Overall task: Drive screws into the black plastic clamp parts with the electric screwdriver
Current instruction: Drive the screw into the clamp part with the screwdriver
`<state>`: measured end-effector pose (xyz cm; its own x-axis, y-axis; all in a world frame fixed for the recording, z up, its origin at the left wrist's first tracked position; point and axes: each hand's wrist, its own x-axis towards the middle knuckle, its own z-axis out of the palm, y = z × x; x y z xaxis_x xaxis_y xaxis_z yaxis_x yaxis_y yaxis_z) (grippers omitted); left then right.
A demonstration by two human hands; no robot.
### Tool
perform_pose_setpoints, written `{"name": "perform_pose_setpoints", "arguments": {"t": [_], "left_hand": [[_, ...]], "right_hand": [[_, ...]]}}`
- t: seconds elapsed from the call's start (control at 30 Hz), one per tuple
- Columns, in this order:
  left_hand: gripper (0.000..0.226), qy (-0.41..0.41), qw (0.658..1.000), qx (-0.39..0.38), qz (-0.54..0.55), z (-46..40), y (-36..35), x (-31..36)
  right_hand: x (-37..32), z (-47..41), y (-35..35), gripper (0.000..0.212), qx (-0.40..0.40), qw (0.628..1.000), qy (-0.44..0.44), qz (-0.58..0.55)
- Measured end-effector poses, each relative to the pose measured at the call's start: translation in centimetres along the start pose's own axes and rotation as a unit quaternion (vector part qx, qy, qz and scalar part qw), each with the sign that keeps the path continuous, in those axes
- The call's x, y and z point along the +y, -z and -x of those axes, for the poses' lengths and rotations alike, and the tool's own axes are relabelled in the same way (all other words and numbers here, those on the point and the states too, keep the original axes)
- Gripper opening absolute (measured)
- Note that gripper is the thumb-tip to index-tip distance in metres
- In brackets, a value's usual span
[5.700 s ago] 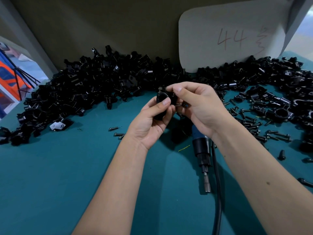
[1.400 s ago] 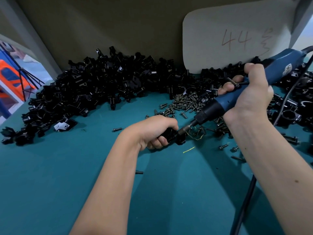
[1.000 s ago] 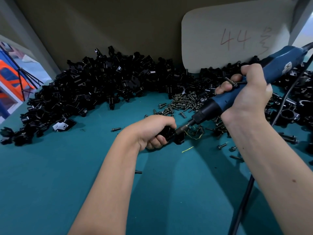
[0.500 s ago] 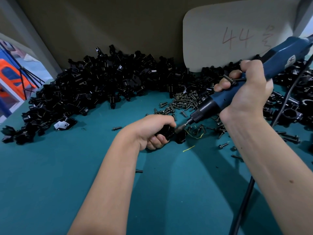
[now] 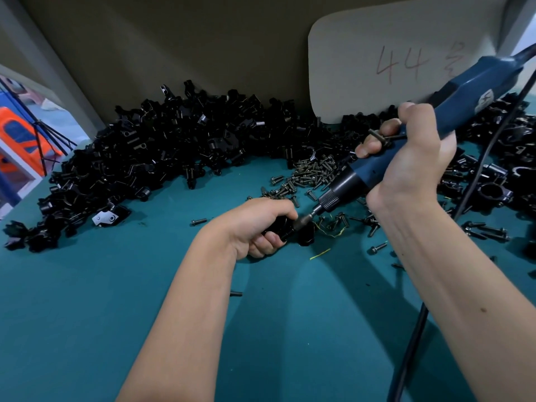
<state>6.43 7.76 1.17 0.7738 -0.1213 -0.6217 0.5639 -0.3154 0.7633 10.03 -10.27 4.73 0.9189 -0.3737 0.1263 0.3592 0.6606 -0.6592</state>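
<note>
Head view, my left hand [image 5: 259, 224]: my fingers are curled tight around a black clamp part [image 5: 293, 231], pressing it down on the teal counter [image 5: 87, 314]. My knuckles hide most of the part; only its right end shows.

Head view, my right hand [image 5: 412, 166]: it is wrapped around the blue electric screwdriver [image 5: 406, 146], which slants down to the left from the upper right corner.

Screwdriver tip: the metal bit [image 5: 307, 219] meets the clamp part just beside my left fingertips. The screw there is too small to make out.

Screwdriver rear: its back end reaches the right edge of the frame, and its black cable [image 5: 412, 343] loops down behind my right forearm and runs off the bottom edge.

Loose screws [image 5: 310, 175]: a scatter of small dark screws lies on the counter just beyond my hands, thinning out to the right.

Pile of clamp parts [image 5: 162, 152]: a long black heap against the back wall, stretching from the left across to the far right, where my right hand and the tool cover part of it. Single pieces blur together.

Pale board [image 5: 377, 53]: leaning on the wall at upper right, hand-marked "44" and a further mark I cannot read.

Far left: an opening shows something orange and blue, cut off by the edge.
</note>
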Motion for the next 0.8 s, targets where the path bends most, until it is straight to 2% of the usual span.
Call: {"name": "perform_pose_setpoints", "arguments": {"t": [0.3, 0.53, 0.6, 0.73, 0.8], "left_hand": [[0.032, -0.002, 1.000, -0.010, 0.000, -0.3, 0.0, -0.1], [0.026, -0.024, 1.000, -0.005, -0.014, 0.0, -0.3, -0.2], [0.027, -0.018, 0.999, -0.028, -0.018, 0.1, -0.4, -0.2], [0.025, -0.036, 0.995, -0.095, -0.008, 0.2, -0.4, -0.2], [0.028, -0.063, 0.991, -0.116, 0.013, 0.1, -0.4, -0.2]], "right_hand": [[0.1, -0.1, 0.1, 0.019, 0.007, 1.000, -0.013, -0.002], [-0.4, -0.6, 0.6, 0.020, 0.053, 0.998, -0.036, 0.003], [-0.7, -0.8, 0.6, 0.019, 0.013, 0.999, -0.050, -0.003], [-2.0, -1.1, 0.3, 0.020, -0.126, 0.988, -0.077, -0.036], [-2.5, -1.0, 0.2, 0.024, -0.148, 0.985, -0.072, -0.045]]}}
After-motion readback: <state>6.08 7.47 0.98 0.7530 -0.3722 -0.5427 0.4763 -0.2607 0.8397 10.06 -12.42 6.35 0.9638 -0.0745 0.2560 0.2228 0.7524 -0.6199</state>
